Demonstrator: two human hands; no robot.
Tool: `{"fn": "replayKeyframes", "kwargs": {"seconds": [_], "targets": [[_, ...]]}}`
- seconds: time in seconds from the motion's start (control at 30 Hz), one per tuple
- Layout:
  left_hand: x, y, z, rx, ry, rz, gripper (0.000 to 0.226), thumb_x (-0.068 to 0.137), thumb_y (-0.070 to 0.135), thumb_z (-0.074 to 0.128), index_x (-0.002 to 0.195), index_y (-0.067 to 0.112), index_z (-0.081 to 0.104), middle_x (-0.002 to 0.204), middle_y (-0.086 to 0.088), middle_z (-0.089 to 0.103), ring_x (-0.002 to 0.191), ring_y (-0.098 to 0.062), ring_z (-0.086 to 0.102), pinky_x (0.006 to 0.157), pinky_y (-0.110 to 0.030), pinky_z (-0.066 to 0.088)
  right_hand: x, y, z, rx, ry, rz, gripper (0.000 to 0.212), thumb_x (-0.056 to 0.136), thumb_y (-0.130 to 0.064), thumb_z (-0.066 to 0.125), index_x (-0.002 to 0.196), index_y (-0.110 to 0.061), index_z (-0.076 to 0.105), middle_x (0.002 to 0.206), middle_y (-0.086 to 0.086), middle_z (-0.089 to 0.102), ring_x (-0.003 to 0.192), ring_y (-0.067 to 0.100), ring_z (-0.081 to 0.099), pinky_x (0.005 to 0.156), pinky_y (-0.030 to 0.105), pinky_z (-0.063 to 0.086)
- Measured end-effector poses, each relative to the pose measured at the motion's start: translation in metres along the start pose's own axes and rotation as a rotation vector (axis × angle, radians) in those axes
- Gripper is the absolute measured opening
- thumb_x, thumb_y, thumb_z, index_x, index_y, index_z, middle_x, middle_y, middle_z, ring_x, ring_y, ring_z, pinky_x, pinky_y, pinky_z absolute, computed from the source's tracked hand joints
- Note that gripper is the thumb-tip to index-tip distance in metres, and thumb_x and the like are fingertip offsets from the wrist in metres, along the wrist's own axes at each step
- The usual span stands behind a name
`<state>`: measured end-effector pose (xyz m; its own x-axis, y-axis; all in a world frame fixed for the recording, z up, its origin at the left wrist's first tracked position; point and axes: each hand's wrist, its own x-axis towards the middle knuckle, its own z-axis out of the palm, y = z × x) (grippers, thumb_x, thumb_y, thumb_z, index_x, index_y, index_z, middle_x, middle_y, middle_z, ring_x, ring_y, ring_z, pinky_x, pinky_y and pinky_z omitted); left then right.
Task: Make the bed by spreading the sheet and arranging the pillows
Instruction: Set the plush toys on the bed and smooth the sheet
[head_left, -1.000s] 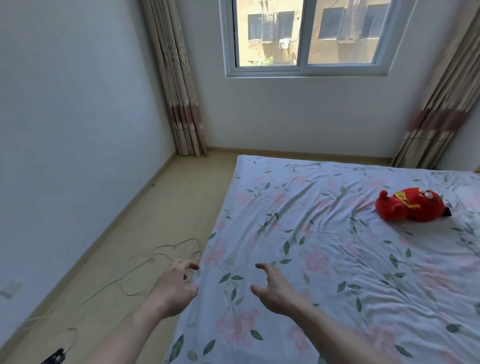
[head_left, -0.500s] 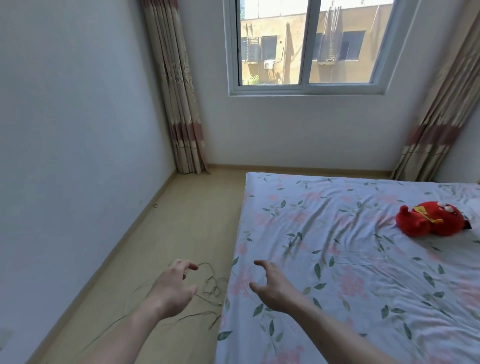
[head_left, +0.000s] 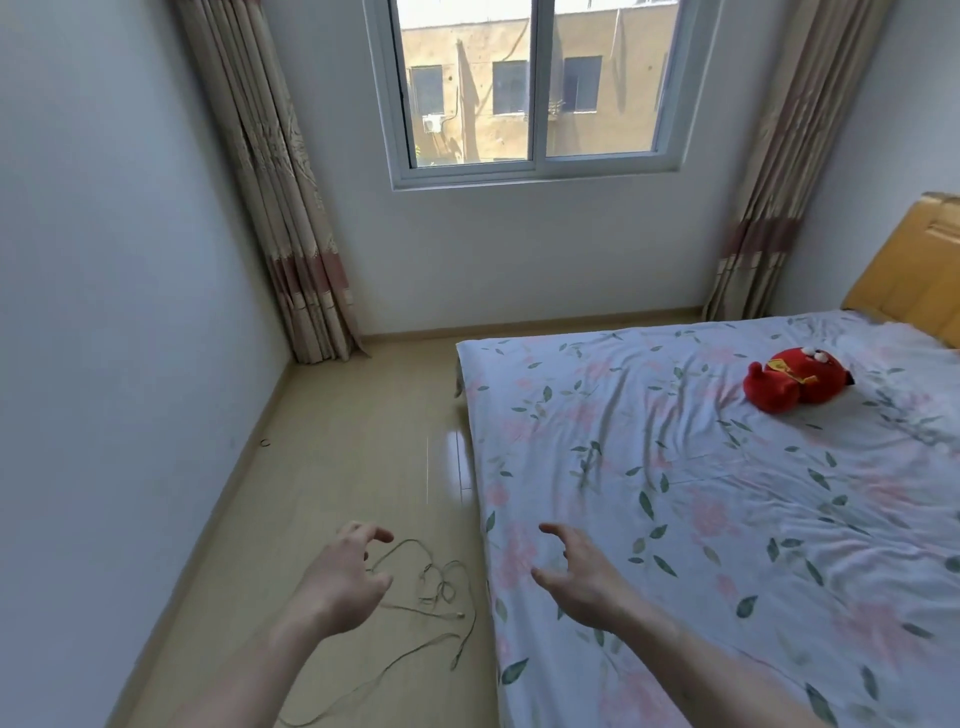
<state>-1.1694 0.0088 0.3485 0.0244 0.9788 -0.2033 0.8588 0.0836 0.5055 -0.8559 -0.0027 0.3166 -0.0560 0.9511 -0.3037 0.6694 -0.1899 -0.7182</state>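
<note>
The head view shows a thin cable (head_left: 426, 587) lying loose on the floor (head_left: 358, 467) beside the bed; I think my foot could catch in it. The sheet (head_left: 701, 493) covers the bed, wrinkled. My left hand (head_left: 345, 577) hangs over the floor, my right hand (head_left: 582, 582) over the sheet's edge, both with fingers spread, holding nothing.

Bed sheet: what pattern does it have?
The sheet is white with pink flowers and green leaves, seen in the head view.
</note>
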Motion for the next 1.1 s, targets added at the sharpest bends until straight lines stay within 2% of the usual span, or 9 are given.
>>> {"fn": "replayKeyframes", "kwargs": {"seconds": [0.13,0.23,0.43,0.53,0.7,0.87,1.1], "targets": [[0.033,0.01,-0.005,0.001,-0.044,0.087,0.043,0.088,0.026,0.064,0.129,0.036,0.055,0.128,0.016,0.047,0.11,-0.005,0.054,0.09,-0.025,0.045,0.005,0.001,-0.004,-0.002,0.069,0.062,0.063,0.095,-0.039,0.061,0.151,-0.028,0.034,0.156,-0.005,0.031,0.138,0.016,0.042,0.104,0.027,0.039],[0.064,0.016,-0.011,-0.004,-0.074,0.15,0.042,0.089,0.025,0.064,0.128,0.036,0.055,0.128,0.017,0.046,0.11,-0.005,0.054,0.087,-0.023,0.042,0.019,-0.003,-0.007,0.021,0.102,0.103,0.064,0.095,-0.039,0.06,0.152,-0.028,0.033,0.156,-0.005,0.031,0.138,0.017,0.041,0.107,0.03,0.038],[0.151,0.031,-0.025,-0.013,-0.109,0.248,0.038,0.088,0.026,0.066,0.122,0.038,0.056,0.126,0.018,0.045,0.111,-0.005,0.053,0.093,-0.03,0.05,0.076,-0.016,-0.014,0.051,0.151,0.147,0.064,0.095,-0.041,0.059,0.152,-0.029,0.032,0.155,-0.005,0.031,0.139,0.017,0.039,0.112,0.033,0.036],[0.22,0.041,-0.031,-0.041,-0.136,0.298,0.036,0.087,0.024,0.066,0.118,0.039,0.056,0.125,0.018,0.044,0.111,-0.006,0.053,0.093,-0.033,0.052,0.128,-0.018,-0.022,0.087,0.176,0.181,0.064,0.095,-0.041,0.059,0.152,-0.029,0.032,0.157,-0.005,0.029,0.14,0.018,0.039,0.11,0.032,0.036],[0.328,0.059,-0.042,-0.017,-0.166,0.34,0.034,0.09,0.022,0.065,0.12,0.036,0.056,0.125,0.016,0.044,0.111,-0.005,0.052,0.087,-0.024,0.048,0.216,-0.027,-0.05,0.116,0.178,0.241,0.064,0.095,-0.041,0.058,0.152,-0.028,0.032,0.158,-0.005,0.029,0.142,0.018,0.036,0.115,0.036,0.034],[0.416,0.069,-0.064,-0.008,-0.161,0.32,0.034,0.089,0.02,0.065,0.119,0.035,0.058,0.125,0.014,0.045,0.109,-0.007,0.054,0.081,-0.021,0.045,0.299,-0.05,-0.075,0.097,0.189,0.259,0.064,0.094,-0.043,0.059,0.151,-0.029,0.033,0.158,-0.004,0.029,0.143,0.019,0.036,0.115,0.039,0.035],[0.521,0.057,-0.08,0.062,-0.189,0.316,0.035,0.087,0.021,0.064,0.12,0.035,0.059,0.125,0.015,0.047,0.108,-0.007,0.056,0.077,-0.019,0.044,0.393,-0.092,-0.092,0.089,0.204,0.228,0.062,0.096,-0.041,0.056,0.152,-0.03,0.031,0.158,-0.008,0.027,0.138,0.016,0.04,0.099,0.028,0.038]]}}
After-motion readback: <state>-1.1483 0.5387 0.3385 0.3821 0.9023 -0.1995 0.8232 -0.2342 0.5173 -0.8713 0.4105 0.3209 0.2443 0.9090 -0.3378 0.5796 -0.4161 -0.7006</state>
